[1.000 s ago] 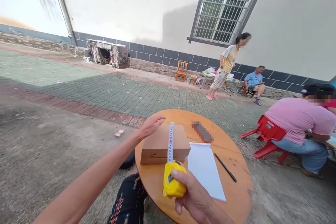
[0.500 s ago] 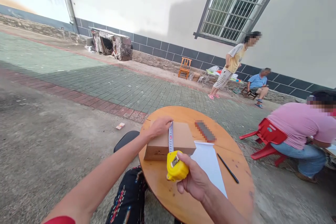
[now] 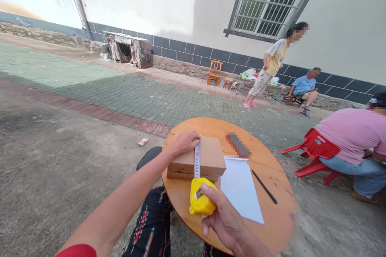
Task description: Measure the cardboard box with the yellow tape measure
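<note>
A brown cardboard box lies on a round wooden table. My right hand is closed around a yellow tape measure, its thumb on the front of the case, just off the box's near edge. The pulled-out blade runs across the top of the box, numbers facing up. At the far edge of the box, my left hand rests on the top and pinches the blade's end; its fingertips are partly hidden.
White paper lies right of the box, beside a black pen and a blurred-out rectangular thing. A person in pink sits on a red chair at right. Two others are farther back near the wall.
The tape measure has come slightly nearer to me, with a little more blade drawn out. My left hand stays at the far edge. The view has shifted slightly.
</note>
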Tool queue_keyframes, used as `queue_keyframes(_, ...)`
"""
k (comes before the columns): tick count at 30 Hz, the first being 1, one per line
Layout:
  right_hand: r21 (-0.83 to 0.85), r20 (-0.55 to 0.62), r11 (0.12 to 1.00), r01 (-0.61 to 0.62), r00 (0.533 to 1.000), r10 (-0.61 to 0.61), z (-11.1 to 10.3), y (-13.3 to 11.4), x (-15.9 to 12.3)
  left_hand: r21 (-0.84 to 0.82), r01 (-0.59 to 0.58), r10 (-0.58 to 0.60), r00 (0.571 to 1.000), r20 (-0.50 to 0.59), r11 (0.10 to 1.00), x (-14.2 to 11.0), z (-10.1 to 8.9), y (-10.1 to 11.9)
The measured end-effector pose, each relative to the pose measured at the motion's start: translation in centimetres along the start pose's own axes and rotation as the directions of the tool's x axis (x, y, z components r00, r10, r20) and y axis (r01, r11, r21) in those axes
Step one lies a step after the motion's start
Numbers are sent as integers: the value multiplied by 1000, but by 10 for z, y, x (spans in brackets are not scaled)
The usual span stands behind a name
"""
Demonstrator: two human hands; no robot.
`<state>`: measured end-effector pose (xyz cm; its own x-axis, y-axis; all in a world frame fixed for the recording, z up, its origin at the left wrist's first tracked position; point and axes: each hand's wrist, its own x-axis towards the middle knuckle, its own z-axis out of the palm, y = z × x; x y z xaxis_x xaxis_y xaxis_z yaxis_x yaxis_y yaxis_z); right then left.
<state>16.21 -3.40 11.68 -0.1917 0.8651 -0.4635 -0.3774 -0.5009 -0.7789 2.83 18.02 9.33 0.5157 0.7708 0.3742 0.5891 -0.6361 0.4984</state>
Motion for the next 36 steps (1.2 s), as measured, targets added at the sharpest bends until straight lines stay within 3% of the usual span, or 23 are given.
queue_keyframes(14, -135, 7, 991, -23, 1000, 24, 12, 12, -19, 6, -8, 8, 1000, -14, 1000, 0, 2, -4)
queue_keyframes(36, -146, 3, 988, -41, 999, 42, 10, 9, -20, 12, -39, 39, 999, -12, 999, 1, 2, -5)
